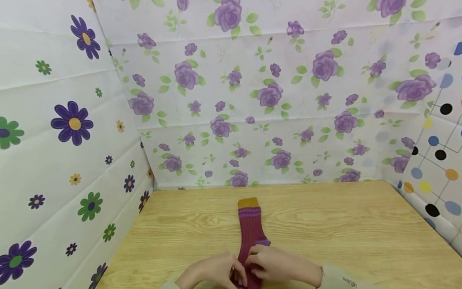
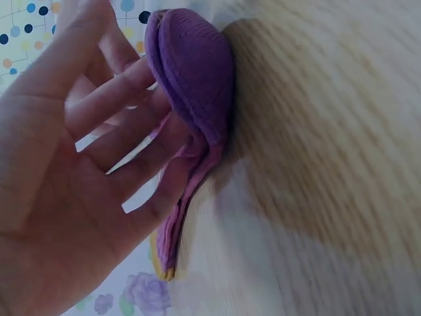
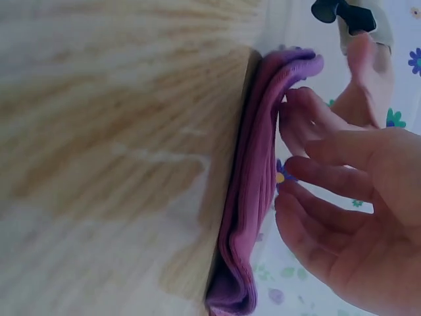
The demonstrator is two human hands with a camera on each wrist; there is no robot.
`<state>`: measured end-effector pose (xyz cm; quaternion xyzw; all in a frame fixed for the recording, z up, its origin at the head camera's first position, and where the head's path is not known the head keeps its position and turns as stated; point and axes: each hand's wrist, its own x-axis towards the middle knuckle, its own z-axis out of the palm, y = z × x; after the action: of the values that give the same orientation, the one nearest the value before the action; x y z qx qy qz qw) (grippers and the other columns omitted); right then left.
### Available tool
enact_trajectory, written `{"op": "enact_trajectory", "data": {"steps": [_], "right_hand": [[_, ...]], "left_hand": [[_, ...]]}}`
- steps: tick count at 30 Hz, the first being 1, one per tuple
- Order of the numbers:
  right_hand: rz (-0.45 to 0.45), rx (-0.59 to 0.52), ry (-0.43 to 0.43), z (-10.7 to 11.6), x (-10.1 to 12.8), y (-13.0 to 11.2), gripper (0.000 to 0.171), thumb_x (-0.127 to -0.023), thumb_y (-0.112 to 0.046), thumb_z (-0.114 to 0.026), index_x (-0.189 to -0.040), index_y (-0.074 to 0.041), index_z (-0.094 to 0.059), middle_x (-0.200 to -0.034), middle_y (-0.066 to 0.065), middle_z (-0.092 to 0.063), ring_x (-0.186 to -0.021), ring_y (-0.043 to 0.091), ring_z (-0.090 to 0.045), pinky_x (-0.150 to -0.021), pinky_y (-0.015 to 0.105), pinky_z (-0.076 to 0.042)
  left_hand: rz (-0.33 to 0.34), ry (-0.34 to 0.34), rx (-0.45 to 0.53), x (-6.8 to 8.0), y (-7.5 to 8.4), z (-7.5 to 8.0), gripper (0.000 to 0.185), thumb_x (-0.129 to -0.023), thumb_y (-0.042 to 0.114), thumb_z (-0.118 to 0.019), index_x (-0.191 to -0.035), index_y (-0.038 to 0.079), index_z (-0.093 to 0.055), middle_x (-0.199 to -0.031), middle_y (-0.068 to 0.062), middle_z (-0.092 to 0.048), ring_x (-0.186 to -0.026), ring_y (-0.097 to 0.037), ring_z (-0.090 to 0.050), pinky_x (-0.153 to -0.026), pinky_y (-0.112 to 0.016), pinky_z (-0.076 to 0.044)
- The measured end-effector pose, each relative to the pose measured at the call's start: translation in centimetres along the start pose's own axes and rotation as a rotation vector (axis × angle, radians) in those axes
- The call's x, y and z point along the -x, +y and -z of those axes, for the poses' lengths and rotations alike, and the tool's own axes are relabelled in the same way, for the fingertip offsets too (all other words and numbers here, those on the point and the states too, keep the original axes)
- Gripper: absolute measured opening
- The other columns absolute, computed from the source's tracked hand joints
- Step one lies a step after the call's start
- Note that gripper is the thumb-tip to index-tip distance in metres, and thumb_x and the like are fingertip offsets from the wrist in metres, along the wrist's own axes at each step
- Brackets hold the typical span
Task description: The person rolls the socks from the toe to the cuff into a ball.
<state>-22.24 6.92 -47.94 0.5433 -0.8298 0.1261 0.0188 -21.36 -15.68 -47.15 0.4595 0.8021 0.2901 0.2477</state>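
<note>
A maroon ribbed sock [image 1: 250, 228] lies lengthwise on the table, with a mustard cuff, purple stripes and a purple heel. In the left wrist view its purple toe [image 2: 197, 72] stands up off the wood and shows two layers. I cannot tell whether this is one sock or a stacked pair. My left hand [image 1: 220, 271] is at the toe end, its extended fingers touching the sock's side. Over the foot, just below the heel, my right hand [image 1: 272, 263] has loosely bent fingers. The right wrist view shows these fingertips [image 3: 284, 191] beside the layered fabric, pinching nothing.
The wood-grain table [image 1: 325, 220] extends to both sides of the sock. Flower-printed sheets [image 1: 231, 100] hang behind and at the left, and a dotted sheet [image 1: 433, 172] at the right. A dark device [image 3: 345, 13] is on the left wrist.
</note>
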Motion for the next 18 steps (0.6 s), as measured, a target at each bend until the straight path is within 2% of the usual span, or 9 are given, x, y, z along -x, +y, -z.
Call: {"op": "enact_trajectory", "data": {"steps": [4,7,9,12,15,18], "right_hand": [[0.005,-0.065,-0.078,0.17,0.17,-0.47,0.015,-0.093,-0.017,-0.061,-0.104,-0.017,-0.071,-0.092,-0.012,-0.062,-0.08,-0.008,-0.049,-0.067,0.003,-0.039],[0.02,-0.126,-0.134,0.18,0.29,-0.67,0.012,-0.094,-0.016,-0.06,-0.099,-0.017,-0.071,-0.083,-0.015,-0.057,-0.072,-0.009,-0.043,-0.062,0.004,-0.037],[0.039,-0.17,-0.171,0.07,0.28,-0.75,0.011,-0.095,-0.016,-0.059,-0.097,-0.016,-0.07,-0.079,-0.016,-0.053,-0.069,-0.009,-0.039,-0.06,0.005,-0.036],[0.079,-0.26,-0.217,-0.16,0.12,-0.84,0.013,-0.097,-0.016,-0.055,-0.097,-0.014,-0.069,-0.078,-0.013,-0.056,-0.068,-0.011,-0.04,-0.06,0.004,-0.037],[0.133,-0.334,-0.228,-0.45,-0.09,-0.92,0.018,-0.1,-0.015,-0.05,-0.098,-0.011,-0.068,-0.079,-0.008,-0.061,-0.068,-0.011,-0.041,-0.062,0.002,-0.037],[0.142,-0.39,-0.22,-0.68,-0.14,-1.02,0.022,-0.102,-0.017,-0.047,-0.096,-0.009,-0.067,-0.076,-0.007,-0.059,-0.064,-0.011,-0.039,-0.06,0.002,-0.037]], "left_hand": [[-0.021,-0.057,-0.151,-0.01,0.14,-0.16,0.01,-0.085,0.017,-0.073,-0.094,0.012,-0.073,-0.085,0.003,-0.072,-0.07,0.009,-0.052,-0.064,-0.007,-0.047],[-0.025,-0.064,-0.197,-0.16,0.19,-0.29,0.008,-0.085,0.013,-0.072,-0.092,0.012,-0.073,-0.083,0.006,-0.07,-0.069,0.011,-0.051,-0.063,-0.006,-0.046],[-0.013,-0.05,-0.183,-0.25,0.16,-0.4,0.007,-0.085,0.014,-0.072,-0.091,0.012,-0.073,-0.078,0.007,-0.069,-0.065,0.012,-0.048,-0.06,-0.007,-0.046],[0.007,-0.021,-0.132,-0.32,0.03,-0.56,0.006,-0.085,0.015,-0.072,-0.088,0.01,-0.074,-0.071,0.008,-0.063,-0.06,0.012,-0.043,-0.054,-0.008,-0.045],[0.011,0.002,-0.11,-0.33,-0.12,-0.73,0.008,-0.086,0.017,-0.073,-0.087,0.009,-0.074,-0.067,0.009,-0.059,-0.057,0.012,-0.041,-0.051,-0.009,-0.043],[0.015,0.018,-0.091,-0.36,-0.25,-0.8,0.008,-0.086,0.017,-0.072,-0.087,0.009,-0.074,-0.068,0.009,-0.062,-0.056,0.013,-0.041,-0.051,-0.01,-0.044]]}}
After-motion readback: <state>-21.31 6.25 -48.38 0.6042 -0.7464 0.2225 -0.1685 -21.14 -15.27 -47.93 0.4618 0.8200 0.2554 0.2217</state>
